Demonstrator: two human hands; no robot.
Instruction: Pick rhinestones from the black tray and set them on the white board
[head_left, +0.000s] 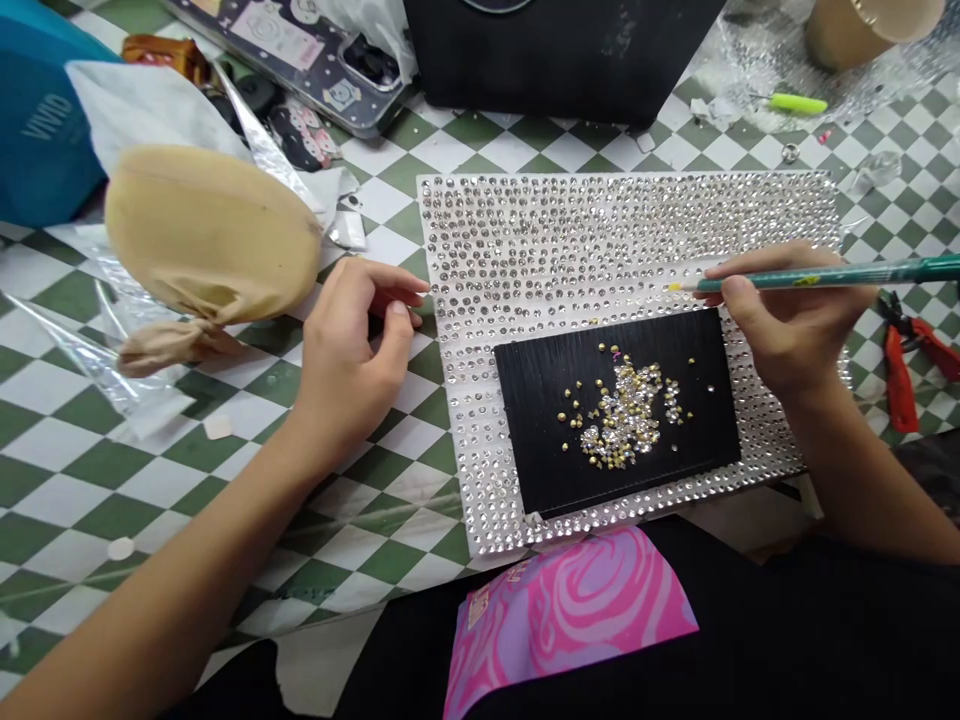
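Observation:
A white board [540,285] covered in rows of clear rhinestones lies in front of me. My right hand [787,325] is closed round a green pencil-like stick [840,275], its yellow tip just over the rows. Below that tip, a black rectangular tray [540,430] rests on the board. Loose rhinestones [626,415] are heaped on it, some showing gold backs. At the board's left edge is my left hand [360,340], with nothing in it, thumb and index finger apart; its other fingers are partly hidden.
A tan knotted pouch [214,235] and silver foil cones [52,350] lie to the left. Behind are a phone in a patterned case [300,60] and a black box [555,60]. Red-handled pliers [900,375] sit right, a brown cup [847,35] far right.

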